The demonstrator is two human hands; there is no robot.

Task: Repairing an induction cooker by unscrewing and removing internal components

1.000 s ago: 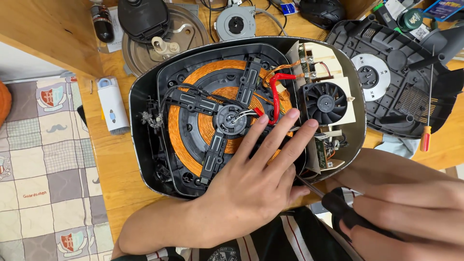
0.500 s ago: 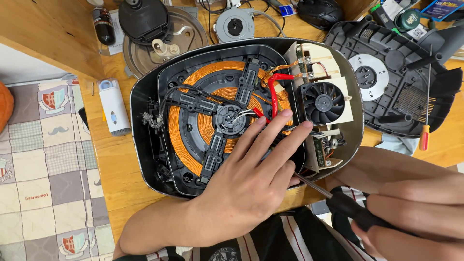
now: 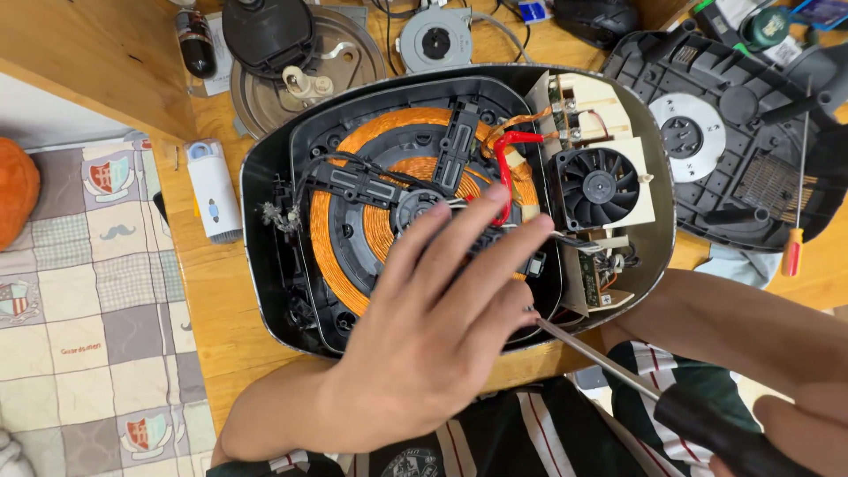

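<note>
Left hand (image 3: 433,336): open, our fingers spread flat on the cooker's copper coil (image 3: 353,230).
Right hand (image 3: 795,433): at 4 o'clock, gripping our screwdriver (image 3: 618,367), tip seemingly touching the cooker base (image 3: 265,265).

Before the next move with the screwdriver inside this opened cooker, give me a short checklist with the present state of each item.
1. Left hand steadies the cooker: ok, it lies flat across the copper coil.
2. Right hand grips the screwdriver: ok, closed round the black handle.
3. Screwdriver tip seated on a screw: cannot tell, the left hand's fingers hide it.
4. Red wire clear of the shaft: ok, it runs higher up beside the fan.
5. Removed bottom cover out of the way: ok, it lies to the right on the table.
6. Power unplugged: cannot tell.
</note>
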